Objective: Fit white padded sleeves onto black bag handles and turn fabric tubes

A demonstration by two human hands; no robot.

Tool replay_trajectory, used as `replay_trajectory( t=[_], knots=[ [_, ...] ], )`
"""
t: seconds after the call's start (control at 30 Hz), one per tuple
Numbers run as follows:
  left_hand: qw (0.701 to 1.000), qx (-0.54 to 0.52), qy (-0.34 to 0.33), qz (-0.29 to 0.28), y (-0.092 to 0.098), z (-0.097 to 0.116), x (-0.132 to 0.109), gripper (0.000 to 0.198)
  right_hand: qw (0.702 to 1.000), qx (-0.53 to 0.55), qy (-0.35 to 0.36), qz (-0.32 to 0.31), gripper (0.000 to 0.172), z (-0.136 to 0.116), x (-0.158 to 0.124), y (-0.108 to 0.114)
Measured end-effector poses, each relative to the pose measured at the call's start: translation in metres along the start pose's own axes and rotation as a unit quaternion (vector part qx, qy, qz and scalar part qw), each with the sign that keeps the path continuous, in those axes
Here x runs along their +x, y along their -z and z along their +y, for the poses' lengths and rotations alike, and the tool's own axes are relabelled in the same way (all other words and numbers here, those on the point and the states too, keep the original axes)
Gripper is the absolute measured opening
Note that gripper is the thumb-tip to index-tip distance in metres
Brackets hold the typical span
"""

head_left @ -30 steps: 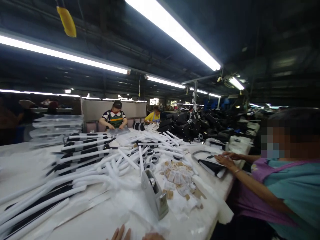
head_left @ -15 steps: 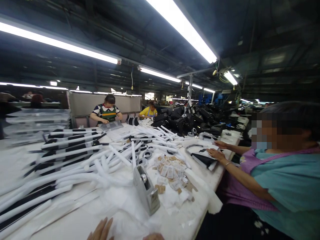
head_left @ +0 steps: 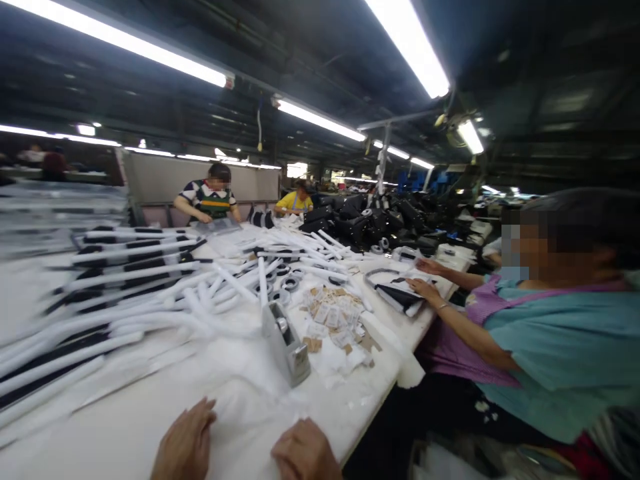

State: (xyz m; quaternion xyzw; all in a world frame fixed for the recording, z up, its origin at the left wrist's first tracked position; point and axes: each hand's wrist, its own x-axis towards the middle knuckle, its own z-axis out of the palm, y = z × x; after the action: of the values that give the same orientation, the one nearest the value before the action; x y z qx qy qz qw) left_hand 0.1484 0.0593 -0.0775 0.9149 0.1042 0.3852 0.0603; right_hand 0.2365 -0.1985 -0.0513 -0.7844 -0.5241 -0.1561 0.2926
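My left hand rests low in the view on the thin white sheeting, its fingers stretched forward and slightly bent, with nothing visible in them. To its right, my right hand is curled at the table's near edge, fingers bent inward. Whatever its fingertips may pinch is hidden. Beyond the hands stands a grey tape dispenser. Small paper packets with brown and white pieces lie in a pile to the right of the dispenser.
White padded tubes and black bundled pieces cover the left and middle. Tape rolls lie behind the dispenser. A co-worker in a purple apron handles a black bag piece at right. Black bags are heaped behind.
The view has tipped down, so both my hands show more fully at the bottom. The tape dispenser and packets sit higher and slightly further left in the picture.
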Motion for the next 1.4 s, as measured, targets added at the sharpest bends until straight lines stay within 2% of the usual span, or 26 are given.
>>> replay_trajectory(
  t=[0.17, 0.27, 0.43, 0.5, 0.63, 0.7, 0.77, 0.9, 1.07, 1.2, 1.3, 1.4],
  knots=[
    [0.995, -0.034, 0.089, -0.012, 0.045, 0.031, 0.005, 0.023, 0.994, 0.107, -0.030, 0.000, 0.019, -0.007, -0.009, 0.019],
    [0.989, -0.052, 0.134, -0.042, 0.065, 0.039, -0.004, 0.023, 0.992, 0.127, -0.006, 0.006, 0.019, -0.012, -0.005, 0.022],
    [0.974, -0.058, 0.194, -0.099, 0.097, 0.043, -0.024, 0.022, 0.996, 0.081, 0.024, -0.004, 0.037, -0.027, 0.016, 0.012],
    [0.960, -0.063, 0.236, -0.136, 0.112, 0.038, -0.029, 0.021, 0.997, 0.052, 0.016, -0.058, 0.044, -0.032, 0.024, 0.008],
    [0.932, -0.081, 0.275, -0.220, 0.142, 0.014, -0.038, 0.019, 0.971, 0.047, 0.018, -0.235, 0.054, -0.043, 0.025, 0.011],
    [0.919, -0.094, 0.276, -0.266, 0.154, -0.003, -0.045, 0.018, 0.960, 0.060, 0.027, -0.273, 0.058, -0.050, 0.019, 0.017],
    [0.912, -0.100, 0.276, -0.287, 0.164, -0.020, -0.055, 0.018, 0.956, 0.072, 0.040, -0.280, 0.058, -0.056, 0.011, 0.023],
    [0.922, -0.091, 0.264, -0.268, 0.179, -0.045, -0.072, 0.019, 0.958, 0.085, 0.068, -0.266, 0.046, -0.054, -0.002, 0.031],
    [0.950, -0.032, 0.241, -0.195, 0.186, -0.051, -0.074, 0.022, 0.977, 0.099, 0.073, -0.172, 0.019, -0.037, 0.004, 0.025],
    [0.966, 0.031, 0.214, -0.138, 0.183, -0.046, -0.068, 0.026, 0.987, 0.111, 0.045, -0.105, 0.018, -0.029, 0.024, 0.021],
    [0.973, 0.058, 0.194, -0.108, 0.175, -0.041, -0.068, 0.027, 0.989, 0.133, 0.001, -0.064, 0.017, -0.031, 0.038, 0.023],
    [0.978, 0.080, 0.172, -0.092, 0.164, -0.040, -0.073, 0.026, 0.982, 0.163, -0.005, -0.095, 0.013, -0.050, 0.043, 0.022]
  ],
)
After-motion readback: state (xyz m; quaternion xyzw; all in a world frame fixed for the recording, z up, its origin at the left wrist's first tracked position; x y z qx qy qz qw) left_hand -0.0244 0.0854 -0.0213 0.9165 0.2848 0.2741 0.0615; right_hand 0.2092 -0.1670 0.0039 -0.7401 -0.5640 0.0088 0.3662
